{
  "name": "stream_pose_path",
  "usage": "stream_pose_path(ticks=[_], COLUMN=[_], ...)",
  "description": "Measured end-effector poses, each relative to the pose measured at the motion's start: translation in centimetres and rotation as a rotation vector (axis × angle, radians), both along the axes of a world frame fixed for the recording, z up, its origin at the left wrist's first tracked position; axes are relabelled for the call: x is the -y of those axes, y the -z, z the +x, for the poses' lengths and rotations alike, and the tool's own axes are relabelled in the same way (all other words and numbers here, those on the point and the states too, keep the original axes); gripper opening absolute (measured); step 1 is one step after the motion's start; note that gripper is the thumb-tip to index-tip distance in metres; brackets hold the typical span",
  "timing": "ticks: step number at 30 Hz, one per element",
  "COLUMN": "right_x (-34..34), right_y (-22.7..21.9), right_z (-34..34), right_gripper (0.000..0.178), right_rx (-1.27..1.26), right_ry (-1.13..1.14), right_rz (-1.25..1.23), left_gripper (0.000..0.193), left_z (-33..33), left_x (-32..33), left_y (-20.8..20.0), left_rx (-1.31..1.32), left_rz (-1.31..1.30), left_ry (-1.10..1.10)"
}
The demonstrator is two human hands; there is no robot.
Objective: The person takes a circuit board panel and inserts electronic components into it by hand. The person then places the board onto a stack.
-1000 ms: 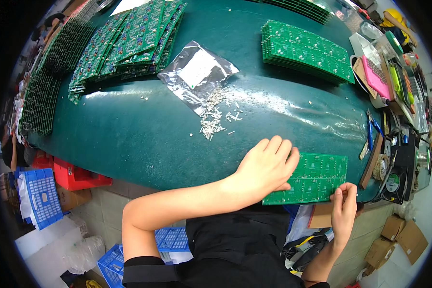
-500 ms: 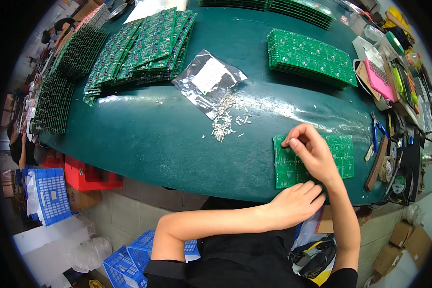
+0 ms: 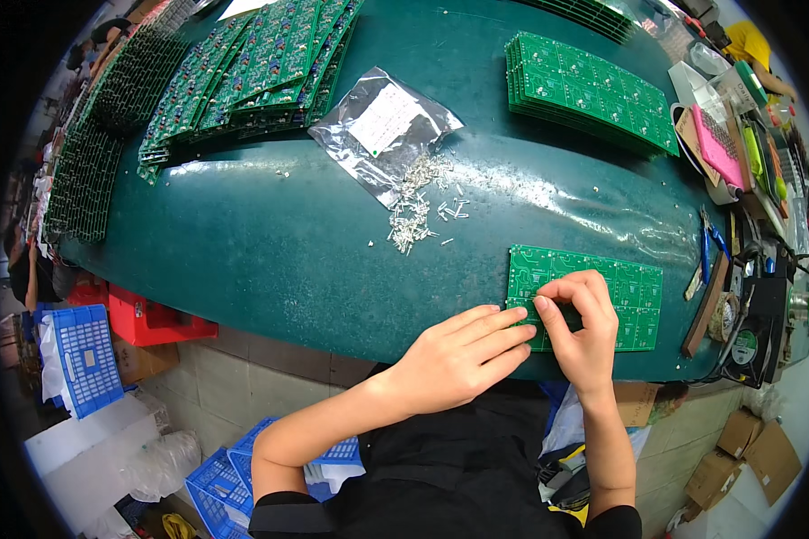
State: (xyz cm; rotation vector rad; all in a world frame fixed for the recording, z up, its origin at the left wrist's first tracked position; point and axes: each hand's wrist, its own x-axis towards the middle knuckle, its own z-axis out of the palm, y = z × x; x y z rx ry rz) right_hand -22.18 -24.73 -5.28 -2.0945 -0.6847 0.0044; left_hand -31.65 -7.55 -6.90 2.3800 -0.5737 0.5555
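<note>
A green circuit board lies flat near the table's front edge, on the right. My right hand is over its middle, thumb and forefinger pinched together just above the surface. Whatever is between those fingertips is too small to make out. My left hand reaches in from the left with its fingers stretched out, the tips at the board's lower left part. Left of the board, a loose heap of small silvery pin-like parts spills from the mouth of a clear plastic bag with a white label.
Bare green boards are stacked at the far right; populated boards are piled far left, beside racked boards. Blue-handled pliers, a wooden strip and a pink calculator line the right side. Blue crates stand below.
My right hand has come down from the board's upper left to its middle. My left hand has moved from the board's lower edge to its left side, fingers stretched out. The view has shifted slightly.
</note>
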Motion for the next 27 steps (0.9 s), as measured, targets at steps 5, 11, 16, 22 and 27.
stream_pose_path(ticks=[5, 11, 16, 22, 27], right_x=[-0.6, -0.6, -0.8, -0.8, -0.8], right_y=[-0.1, 0.3, 0.2, 0.0, 0.2], right_z=[-0.1, -0.3, -0.3, -0.3, -0.3], right_gripper=[0.012, 0.012, 0.012, 0.012, 0.012], right_rx=[0.132, 0.092, 0.099, 0.096, 0.085], right_ry=[-0.01, -0.003, -0.007, -0.013, 0.004], right_rz=[-0.077, -0.066, -0.078, -0.089, -0.075], left_gripper=[0.026, 0.02, 0.013, 0.01, 0.01], left_z=[0.8, 2.0, 2.4, 2.8, 2.9], left_x=[-3.4, -7.2, -7.9, -7.6, -7.6], left_y=[-1.8, -1.6, -0.8, -0.8, -1.0], left_rx=[-0.05, -0.131, -0.126, -0.088, -0.062], left_rz=[-0.063, 0.121, 0.106, 0.107, 0.082], left_ry=[-0.213, -0.524, -0.494, -0.489, -0.498])
